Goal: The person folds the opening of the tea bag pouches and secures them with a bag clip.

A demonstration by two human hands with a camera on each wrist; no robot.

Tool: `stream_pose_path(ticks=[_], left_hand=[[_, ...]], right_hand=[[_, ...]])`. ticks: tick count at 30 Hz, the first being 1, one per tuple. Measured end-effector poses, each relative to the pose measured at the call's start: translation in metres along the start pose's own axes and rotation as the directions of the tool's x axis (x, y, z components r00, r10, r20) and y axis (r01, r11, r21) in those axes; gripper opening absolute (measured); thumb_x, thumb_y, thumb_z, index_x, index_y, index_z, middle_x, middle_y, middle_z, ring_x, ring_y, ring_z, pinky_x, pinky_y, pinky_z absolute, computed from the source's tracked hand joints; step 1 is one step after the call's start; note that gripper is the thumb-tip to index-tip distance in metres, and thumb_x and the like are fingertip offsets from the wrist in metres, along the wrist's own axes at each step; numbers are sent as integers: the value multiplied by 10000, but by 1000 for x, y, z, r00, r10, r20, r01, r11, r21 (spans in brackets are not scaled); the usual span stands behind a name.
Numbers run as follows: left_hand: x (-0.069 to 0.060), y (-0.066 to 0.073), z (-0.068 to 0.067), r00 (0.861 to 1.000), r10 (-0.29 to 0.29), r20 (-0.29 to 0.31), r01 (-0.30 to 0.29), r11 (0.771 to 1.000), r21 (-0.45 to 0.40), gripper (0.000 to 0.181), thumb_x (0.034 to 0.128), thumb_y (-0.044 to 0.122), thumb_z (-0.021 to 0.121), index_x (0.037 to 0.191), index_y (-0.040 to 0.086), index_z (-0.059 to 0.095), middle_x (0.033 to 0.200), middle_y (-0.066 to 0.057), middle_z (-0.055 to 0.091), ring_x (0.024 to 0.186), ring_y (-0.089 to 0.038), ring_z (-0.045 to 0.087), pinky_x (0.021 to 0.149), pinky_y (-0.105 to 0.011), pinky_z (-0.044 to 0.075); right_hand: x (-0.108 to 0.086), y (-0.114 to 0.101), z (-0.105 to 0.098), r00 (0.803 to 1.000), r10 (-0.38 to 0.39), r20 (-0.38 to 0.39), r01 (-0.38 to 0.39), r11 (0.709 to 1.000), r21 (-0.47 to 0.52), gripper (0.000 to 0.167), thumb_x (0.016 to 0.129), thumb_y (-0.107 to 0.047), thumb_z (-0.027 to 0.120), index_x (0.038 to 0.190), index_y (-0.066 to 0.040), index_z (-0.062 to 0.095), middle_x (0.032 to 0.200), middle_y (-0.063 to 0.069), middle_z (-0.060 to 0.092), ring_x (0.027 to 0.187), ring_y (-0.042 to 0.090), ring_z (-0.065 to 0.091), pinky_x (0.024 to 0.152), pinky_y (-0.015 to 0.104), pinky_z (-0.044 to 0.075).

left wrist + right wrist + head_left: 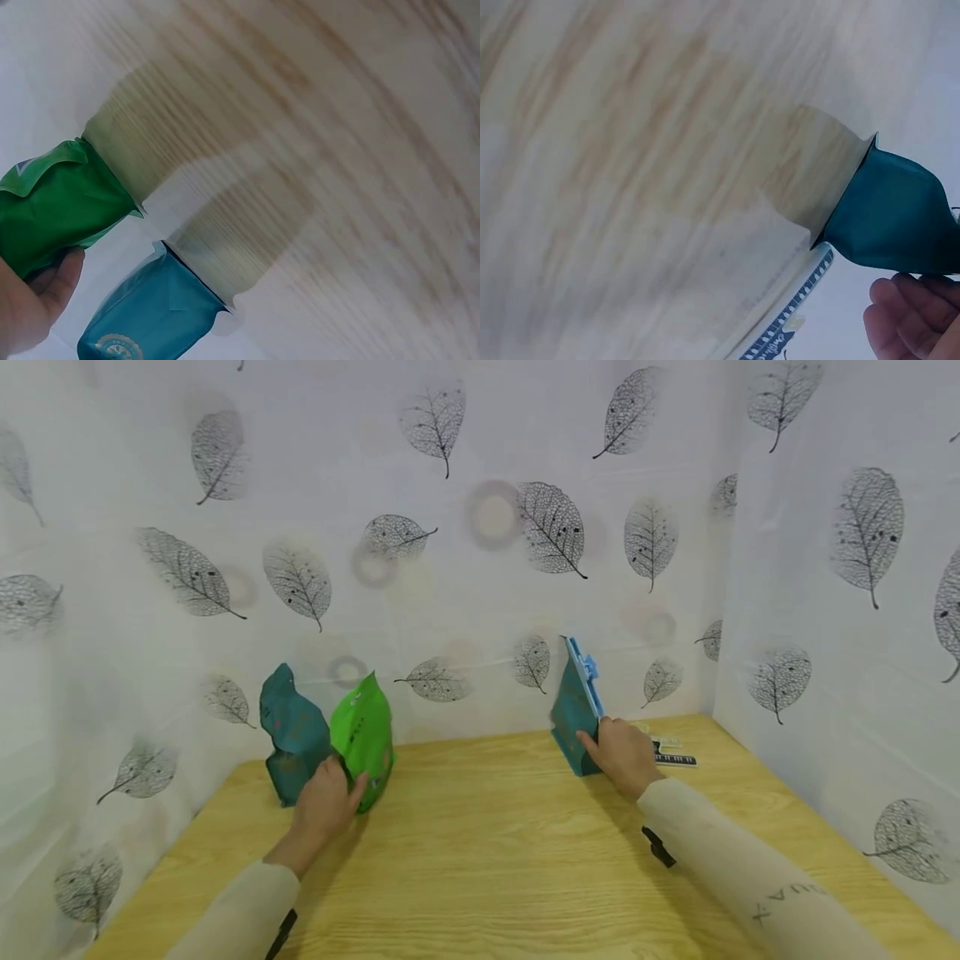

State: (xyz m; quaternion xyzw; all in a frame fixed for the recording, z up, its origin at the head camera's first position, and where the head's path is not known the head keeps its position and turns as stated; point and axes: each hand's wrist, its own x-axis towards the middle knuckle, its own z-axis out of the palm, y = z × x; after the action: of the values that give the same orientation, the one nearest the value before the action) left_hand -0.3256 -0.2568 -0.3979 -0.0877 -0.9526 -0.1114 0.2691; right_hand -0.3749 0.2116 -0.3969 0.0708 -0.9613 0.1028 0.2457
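Note:
My left hand (321, 806) grips the lower side of a bright green bag (363, 735), which stands upright on the table. Just left of it is a teal bag (296, 735) with a creased, bent top. The left wrist view shows the green bag (67, 210) against the left hand (45, 304), with the teal bag (154, 307) apart from the fingers. On the right, my right hand (624, 753) holds another teal bag (573, 718) by its side. A light blue sealing clip (585, 672) runs along that bag's edge. Curled fingers (911, 311) meet the teal bag (896, 214) in the right wrist view.
Beside the right hand lies a flat strip with a piano-key pattern (677, 760), along with small pale pieces partly hidden by the hand. The wood-grain table (480, 860) meets a leaf-print curtain (480, 610) at the back and sides.

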Motion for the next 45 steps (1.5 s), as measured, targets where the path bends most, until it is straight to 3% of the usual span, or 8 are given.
stream_pose_path(ticks=[15, 25, 45], left_hand=[[3, -2, 0, 999, 27, -39, -27, 1000, 12, 540, 939, 273, 676, 1063, -227, 513, 887, -323, 613, 730, -438, 646, 616, -526, 542], [3, 4, -1, 998, 55, -36, -54, 998, 15, 529, 932, 284, 691, 1017, -214, 533, 845, -297, 608, 673, -408, 637, 560, -496, 537], [3, 22, -2, 999, 46, -8, -46, 999, -11, 579, 939, 290, 690, 1148, -219, 509, 897, -287, 623, 716, -392, 664, 576, -475, 546]], right_hand=[[-5, -2, -12, 992, -120, -43, 119, 993, -23, 491, 991, -306, 595, 563, -138, 424, 475, 7, 405, 372, 126, 385, 345, 242, 280], [-3, -12, -12, 987, -154, -55, 154, 988, 10, 429, 993, -259, 567, 605, -148, 420, 509, 5, 413, 416, 128, 386, 369, 245, 306], [-5, -29, -11, 975, -199, -101, 204, 978, 40, 409, 973, -224, 591, 602, -154, 434, 494, -21, 401, 402, 105, 366, 377, 242, 294]])
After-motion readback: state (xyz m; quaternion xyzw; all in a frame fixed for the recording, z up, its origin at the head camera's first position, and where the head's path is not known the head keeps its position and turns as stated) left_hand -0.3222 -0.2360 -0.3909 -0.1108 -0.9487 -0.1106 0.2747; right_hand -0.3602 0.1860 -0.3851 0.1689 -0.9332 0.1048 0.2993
